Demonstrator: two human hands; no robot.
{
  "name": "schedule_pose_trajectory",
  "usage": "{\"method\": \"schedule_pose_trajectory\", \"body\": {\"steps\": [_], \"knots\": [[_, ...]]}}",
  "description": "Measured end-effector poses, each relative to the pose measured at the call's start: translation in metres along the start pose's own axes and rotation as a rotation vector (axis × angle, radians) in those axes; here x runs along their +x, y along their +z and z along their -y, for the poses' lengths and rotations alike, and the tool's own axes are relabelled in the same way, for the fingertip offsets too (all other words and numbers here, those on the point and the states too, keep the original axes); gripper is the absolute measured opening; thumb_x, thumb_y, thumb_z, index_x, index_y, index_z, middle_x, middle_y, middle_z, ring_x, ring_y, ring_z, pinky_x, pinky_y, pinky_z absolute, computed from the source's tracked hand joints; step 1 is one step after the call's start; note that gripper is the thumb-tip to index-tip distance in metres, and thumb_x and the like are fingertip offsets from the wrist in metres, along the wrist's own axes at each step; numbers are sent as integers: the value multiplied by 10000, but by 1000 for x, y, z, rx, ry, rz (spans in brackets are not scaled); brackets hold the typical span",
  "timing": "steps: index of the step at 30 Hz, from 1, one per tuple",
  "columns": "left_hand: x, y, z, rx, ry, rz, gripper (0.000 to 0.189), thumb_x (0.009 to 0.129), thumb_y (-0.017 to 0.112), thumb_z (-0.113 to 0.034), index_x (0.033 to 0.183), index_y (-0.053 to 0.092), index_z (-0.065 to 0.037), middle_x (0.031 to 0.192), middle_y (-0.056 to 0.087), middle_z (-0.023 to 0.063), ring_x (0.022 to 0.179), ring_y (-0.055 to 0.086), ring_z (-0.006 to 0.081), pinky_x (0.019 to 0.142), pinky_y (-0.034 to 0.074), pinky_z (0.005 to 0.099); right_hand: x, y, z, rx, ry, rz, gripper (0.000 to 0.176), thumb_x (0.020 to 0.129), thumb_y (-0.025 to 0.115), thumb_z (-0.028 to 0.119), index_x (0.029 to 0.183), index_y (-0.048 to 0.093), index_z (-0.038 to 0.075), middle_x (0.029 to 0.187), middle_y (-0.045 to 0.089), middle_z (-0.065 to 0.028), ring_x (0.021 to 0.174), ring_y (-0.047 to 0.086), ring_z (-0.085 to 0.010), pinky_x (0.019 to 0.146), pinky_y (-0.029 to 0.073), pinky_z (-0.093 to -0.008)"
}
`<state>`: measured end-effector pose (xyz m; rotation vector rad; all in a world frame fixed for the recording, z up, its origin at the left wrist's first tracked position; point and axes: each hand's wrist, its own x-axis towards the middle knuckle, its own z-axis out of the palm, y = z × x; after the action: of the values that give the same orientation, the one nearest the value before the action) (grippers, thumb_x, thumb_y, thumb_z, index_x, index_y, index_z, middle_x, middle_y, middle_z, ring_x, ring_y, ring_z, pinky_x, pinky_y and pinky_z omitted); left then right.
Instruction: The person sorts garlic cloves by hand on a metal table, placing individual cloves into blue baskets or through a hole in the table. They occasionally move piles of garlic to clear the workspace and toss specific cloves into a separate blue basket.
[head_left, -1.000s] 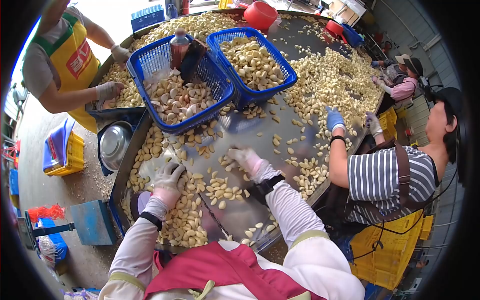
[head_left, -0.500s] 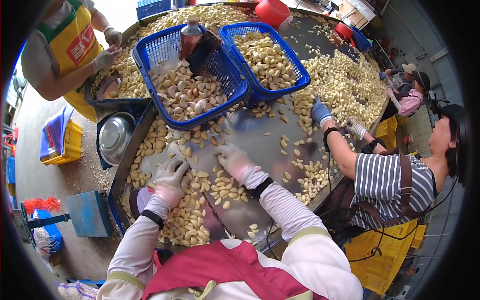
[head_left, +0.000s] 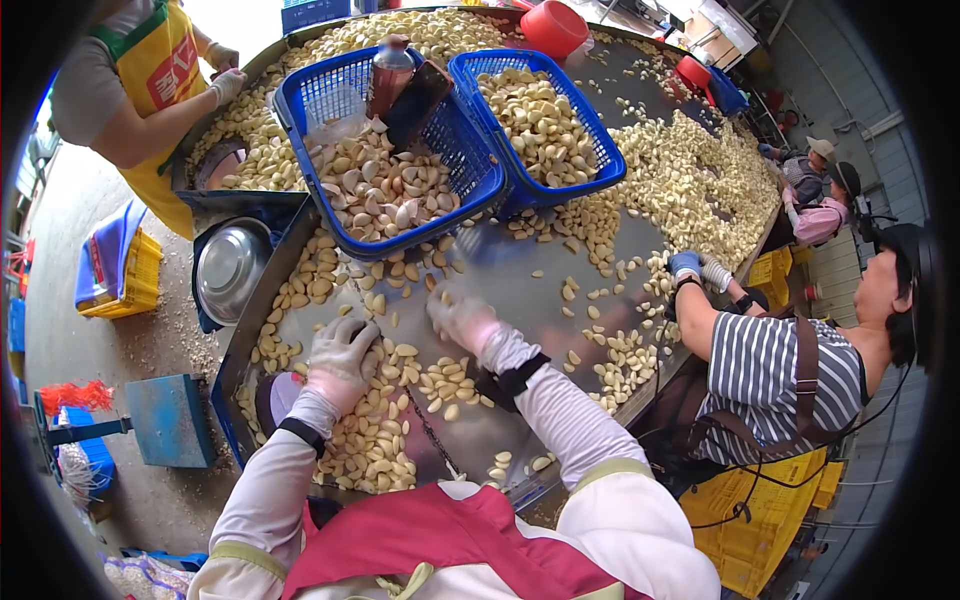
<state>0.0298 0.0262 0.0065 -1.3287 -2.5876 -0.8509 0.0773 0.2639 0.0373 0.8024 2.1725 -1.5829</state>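
Observation:
My left hand [head_left: 342,362], in a pale glove, lies over peeled garlic cloves [head_left: 368,450] on the metal table [head_left: 500,365]. Its fingers are stretched out and rest on the cloves. Further right, my right hand [head_left: 463,318] hovers low at the table, gloved, its fingers curled in. A brownish garlic clove [head_left: 430,282] sits close to those fingertips; whether anything is inside the fingers is hidden. Beyond the hands stands a blue basket [head_left: 485,185] holding unpeeled cloves, a bottle [head_left: 390,75] and a dark phone-like object [head_left: 418,108].
A second blue basket [head_left: 612,165] of peeled cloves adjoins the first. A large clove heap [head_left: 700,180] spreads at the right, where a co-worker in a striped shirt [head_left: 760,365] works. Another person in a yellow apron [head_left: 165,80] stands at far left. A metal bowl [head_left: 235,268] sits beside the table.
My right hand has shifted slightly, its fingertips nearer the brownish clove; my left hand stays put. The striped-shirt co-worker's hands have drawn back toward the table's right edge. The yellow-aproned person's hands have moved.

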Motion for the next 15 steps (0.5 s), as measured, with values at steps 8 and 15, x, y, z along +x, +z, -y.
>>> {"method": "schedule_pose_trajectory", "body": {"steps": [8, 15], "knots": [[-1, 1, 0, 2, -9, -10, 362, 774, 647, -143, 1134, 616, -111, 1142, 573, 121, 1109, 543, 353, 961, 432, 479, 44, 44, 3, -1273, -362, -467, 197, 945, 451, 122, 1084, 589, 97, 1013, 621, -172, 780, 689, -334, 643, 570, -437], [3, -2, -1, -14, -30, 9, 357, 776, 655, -143, 1130, 619, -113, 1132, 583, 116, 1113, 544, 349, 941, 434, 476, -17, -17, 59, -701, -756, -641, 287, 773, 659, 3, 1029, 534, 44, 992, 562, -183, 819, 641, -385, 747, 571, -428]]}}
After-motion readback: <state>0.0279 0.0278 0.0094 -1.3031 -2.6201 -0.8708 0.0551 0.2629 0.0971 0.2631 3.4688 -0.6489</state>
